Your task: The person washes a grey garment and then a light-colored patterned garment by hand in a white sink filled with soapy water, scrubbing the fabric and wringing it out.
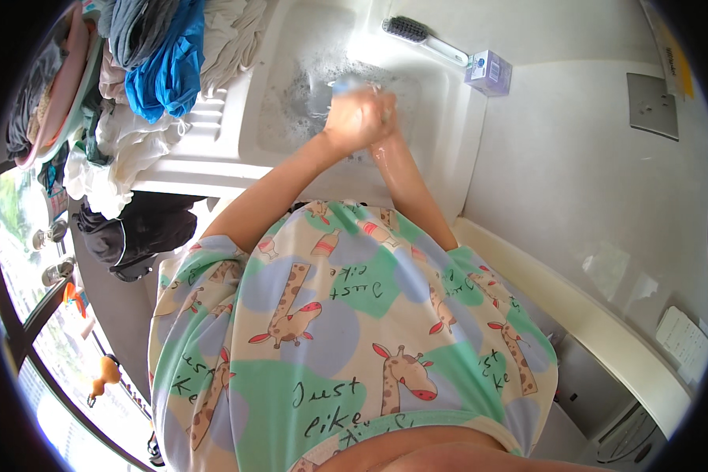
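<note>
Before me is a white laundry sink (448,135) with grey, sudsy water (298,109) in its basin. My left hand (353,121) is curled into a fist above the water. Pressed against it from the right is my right hand (391,115), mostly covered by the left, so its grip is not clear. A small pale blue and white thing (346,85), blurred, juts out at the far side of my left fist. The right forearm glistens wet.
A scrub brush (430,42) lies on the sink's far right rim beside a purple box (488,73). Blue cloth (168,71), grey cloth (138,32) and white garments (130,138) are heaped left, near a pink basin (74,76) of clothes. Dark clothing (138,233) hangs below.
</note>
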Action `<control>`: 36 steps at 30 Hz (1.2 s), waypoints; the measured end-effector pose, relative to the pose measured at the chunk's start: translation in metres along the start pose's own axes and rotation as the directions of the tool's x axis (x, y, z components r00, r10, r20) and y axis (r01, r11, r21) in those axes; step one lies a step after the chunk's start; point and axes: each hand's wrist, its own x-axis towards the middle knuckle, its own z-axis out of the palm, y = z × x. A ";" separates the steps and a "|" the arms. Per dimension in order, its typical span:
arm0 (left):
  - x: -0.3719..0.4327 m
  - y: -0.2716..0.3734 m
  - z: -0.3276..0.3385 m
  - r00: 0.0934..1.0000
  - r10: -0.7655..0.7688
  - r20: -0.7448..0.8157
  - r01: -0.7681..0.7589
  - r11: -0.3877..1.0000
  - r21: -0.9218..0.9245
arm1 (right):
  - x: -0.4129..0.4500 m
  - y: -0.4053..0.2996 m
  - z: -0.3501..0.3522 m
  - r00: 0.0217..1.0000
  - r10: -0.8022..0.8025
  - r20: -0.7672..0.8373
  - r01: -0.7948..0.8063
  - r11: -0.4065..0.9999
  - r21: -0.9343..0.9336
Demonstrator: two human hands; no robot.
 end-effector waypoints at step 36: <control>0.026 -0.060 -0.005 0.902 -0.396 0.170 0.383 0.918 0.108 | -0.005 0.000 0.022 0.792 -0.258 -0.553 0.077 0.941 -0.329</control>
